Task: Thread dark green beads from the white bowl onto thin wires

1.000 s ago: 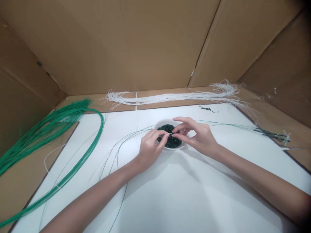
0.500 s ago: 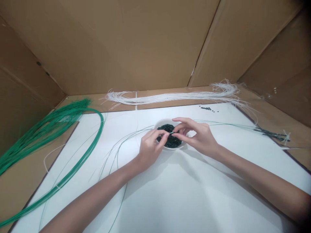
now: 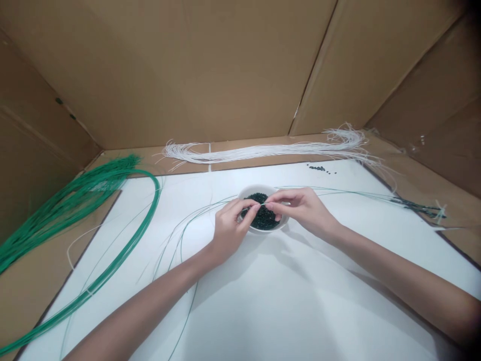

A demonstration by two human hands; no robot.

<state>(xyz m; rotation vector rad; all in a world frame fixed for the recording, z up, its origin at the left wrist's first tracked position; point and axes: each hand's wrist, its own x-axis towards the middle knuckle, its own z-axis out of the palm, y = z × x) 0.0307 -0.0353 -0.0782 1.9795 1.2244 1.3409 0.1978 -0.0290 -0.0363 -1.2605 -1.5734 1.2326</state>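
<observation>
Over a white bowl [image 3: 263,232] of small dark green beads [image 3: 266,220], my two hands meet fingertip to fingertip. My left hand [image 3: 232,220] is closed in a pinch on a thin green strand, which shows between the fingertips. Thumb and index finger of my right hand [image 3: 298,208] are pinched at the same short stretch of strand; whether a bead is between them is too small to tell. Loose green strands [image 3: 184,225] trail from beside my left hand across the white board [image 3: 255,301].
A thick bundle of green strands [image 3: 139,238] curves along the left side. White strands [image 3: 259,150] lie across the back on cardboard. Scattered dark beads [image 3: 317,168] are at the back right. Strands with dark beaded ends [image 3: 421,205] lie at the right edge. Cardboard walls [image 3: 210,70] surround the board.
My right hand's fingers have closed in: the raised index finger has come down to the thumb at the strand. My left hand stays almost in place.
</observation>
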